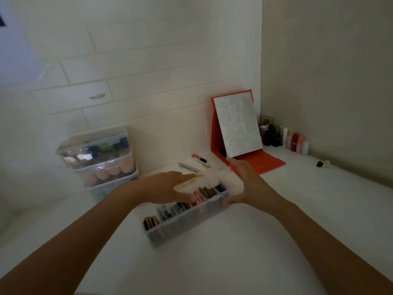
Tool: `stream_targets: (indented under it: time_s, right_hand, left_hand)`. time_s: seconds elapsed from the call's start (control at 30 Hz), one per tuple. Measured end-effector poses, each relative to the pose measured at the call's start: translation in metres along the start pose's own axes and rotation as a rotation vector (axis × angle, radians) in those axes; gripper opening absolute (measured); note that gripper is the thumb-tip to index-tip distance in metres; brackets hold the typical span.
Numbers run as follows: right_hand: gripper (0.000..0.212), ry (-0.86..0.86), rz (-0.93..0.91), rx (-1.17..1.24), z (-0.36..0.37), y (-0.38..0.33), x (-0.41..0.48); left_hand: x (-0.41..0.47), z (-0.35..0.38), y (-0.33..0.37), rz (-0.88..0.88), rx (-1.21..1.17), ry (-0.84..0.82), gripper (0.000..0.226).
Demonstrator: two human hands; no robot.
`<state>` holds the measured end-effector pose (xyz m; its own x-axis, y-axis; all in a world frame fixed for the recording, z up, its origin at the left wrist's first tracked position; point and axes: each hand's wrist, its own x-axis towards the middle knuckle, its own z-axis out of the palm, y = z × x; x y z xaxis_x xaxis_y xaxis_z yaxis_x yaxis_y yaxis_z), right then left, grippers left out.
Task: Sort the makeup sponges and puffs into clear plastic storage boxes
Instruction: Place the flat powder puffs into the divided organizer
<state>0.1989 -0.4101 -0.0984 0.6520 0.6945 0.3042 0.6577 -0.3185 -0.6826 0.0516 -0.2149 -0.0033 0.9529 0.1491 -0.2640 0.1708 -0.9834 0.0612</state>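
A long clear plastic box lies slantwise on the white counter, its row of compartments filled with flat puffs in brown, pink and blue-grey tones. My left hand lies over the box's far middle with fingers stretched out, fingertips touching the pink puffs. My right hand spans the box's right end, thumb on the front corner and fingers reaching past the back wall. Something clear and blurred, with a yellow streak, sits between the hands. Its shape is too smeared to tell.
A stack of clear lidded boxes with pink sponges stands at the left by the tiled wall. A mirror on a red stand leans at the back. Small bottles line the corner. Pens and tubes lie by the wall; a black clip sits right.
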Motion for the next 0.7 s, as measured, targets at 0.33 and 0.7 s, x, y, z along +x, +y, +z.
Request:
stream_targets:
  time_s: [0.33,0.7]
  right_hand:
    - [0.071,-0.289,-0.181,-0.282,0.014,-0.018,-0.002]
    - [0.054,-0.285,-0.177,-0.153,0.008,-0.018,0.000]
  left_hand:
    - [-0.009,0.066,-0.030,-0.206,-0.013,0.044,0.120]
    - [-0.024,0.049,-0.039,-0.197,-0.174,-0.048,0.119]
